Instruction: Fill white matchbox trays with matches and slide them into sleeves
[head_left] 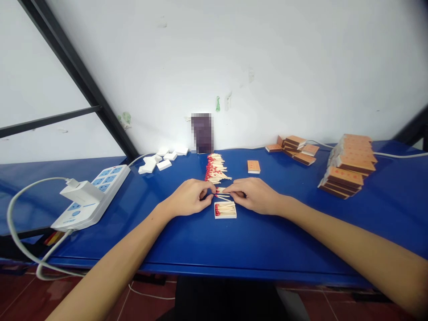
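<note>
My left hand (pixel 191 197) bends its thumb and index finger around the red-headed ends of a few matches (pixel 220 190) on the blue table. From the other side, my right hand (pixel 256 196) pinches at the plain ends of the same matches. Just in front of the fingers lies a small white matchbox tray (pixel 226 217), partly filled with matches whose red heads point left. Behind my hands is a larger heap of matches (pixel 216 168), heads mostly to the left. An orange matchbox (pixel 253 166) rests beyond my right hand.
White matchbox trays (pixel 163 165) are scattered at the back left. Orange matchbox sleeves (pixel 294 146) form a loose pile at the back right, beside stacked matchboxes (pixel 351 162). A power strip (pixel 110 189) with a plug and cable occupies the left. A blurred dark object (pixel 202 133) leans against the wall.
</note>
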`<state>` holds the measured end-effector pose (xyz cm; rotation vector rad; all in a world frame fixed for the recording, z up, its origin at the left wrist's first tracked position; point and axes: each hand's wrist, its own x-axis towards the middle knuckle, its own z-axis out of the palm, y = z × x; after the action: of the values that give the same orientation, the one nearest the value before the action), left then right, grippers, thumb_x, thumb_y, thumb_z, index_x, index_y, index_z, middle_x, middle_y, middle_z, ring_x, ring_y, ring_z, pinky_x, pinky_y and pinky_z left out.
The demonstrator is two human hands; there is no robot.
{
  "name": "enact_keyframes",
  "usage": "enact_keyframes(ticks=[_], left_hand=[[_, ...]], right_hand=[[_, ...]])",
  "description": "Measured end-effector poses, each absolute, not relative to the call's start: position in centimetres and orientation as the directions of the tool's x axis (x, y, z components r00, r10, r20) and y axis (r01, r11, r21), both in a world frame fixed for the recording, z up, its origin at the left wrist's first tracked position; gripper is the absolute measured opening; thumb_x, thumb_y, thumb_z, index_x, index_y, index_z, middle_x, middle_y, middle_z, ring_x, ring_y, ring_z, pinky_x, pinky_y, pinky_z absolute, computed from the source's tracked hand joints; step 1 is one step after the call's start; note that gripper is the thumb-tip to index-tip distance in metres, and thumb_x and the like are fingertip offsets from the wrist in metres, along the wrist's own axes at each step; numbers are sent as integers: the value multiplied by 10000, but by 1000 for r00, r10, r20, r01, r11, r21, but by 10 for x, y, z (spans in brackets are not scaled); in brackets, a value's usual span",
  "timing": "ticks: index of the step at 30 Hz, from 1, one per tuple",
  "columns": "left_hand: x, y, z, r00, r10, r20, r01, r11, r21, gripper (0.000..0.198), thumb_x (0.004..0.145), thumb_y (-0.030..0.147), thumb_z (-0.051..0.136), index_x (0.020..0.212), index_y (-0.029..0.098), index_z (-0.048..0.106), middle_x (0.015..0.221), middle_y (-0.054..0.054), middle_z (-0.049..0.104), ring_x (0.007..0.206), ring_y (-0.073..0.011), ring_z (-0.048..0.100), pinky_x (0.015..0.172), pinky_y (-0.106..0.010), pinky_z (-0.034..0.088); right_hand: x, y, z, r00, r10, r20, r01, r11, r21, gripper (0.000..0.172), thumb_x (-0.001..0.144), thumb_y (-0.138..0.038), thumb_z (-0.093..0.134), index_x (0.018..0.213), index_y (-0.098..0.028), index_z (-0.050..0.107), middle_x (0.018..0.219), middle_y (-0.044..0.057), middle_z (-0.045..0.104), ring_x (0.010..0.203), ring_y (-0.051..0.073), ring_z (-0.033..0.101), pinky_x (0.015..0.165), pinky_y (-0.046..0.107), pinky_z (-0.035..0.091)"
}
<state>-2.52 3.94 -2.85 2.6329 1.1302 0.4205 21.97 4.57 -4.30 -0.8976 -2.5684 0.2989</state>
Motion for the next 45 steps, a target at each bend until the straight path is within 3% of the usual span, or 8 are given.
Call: enact_keyframes(ticks=[24,45], left_hand=[[-27,40,-29,649,742,169,672,-663,330,194,861,183,526,981,189,678,587,54,523,523,-87,470,571,-218,342],[-25,38,-27,664,725,181,654,-681,329,187,898,225,522,1018,187,660,596,49,527,521,-95,459,583,-224,334]], right_hand=[[218,46,-42,-702,652,287,555,753,-355,298,871,-118,532,1052,-219,745,751,4,647,625,106,499,608,231,313],[221,47,-45,-720,624,303,513,773,-373,277,904,-174,527,1063,-227,747,830,23,713,689,127,586,645,243,358]])
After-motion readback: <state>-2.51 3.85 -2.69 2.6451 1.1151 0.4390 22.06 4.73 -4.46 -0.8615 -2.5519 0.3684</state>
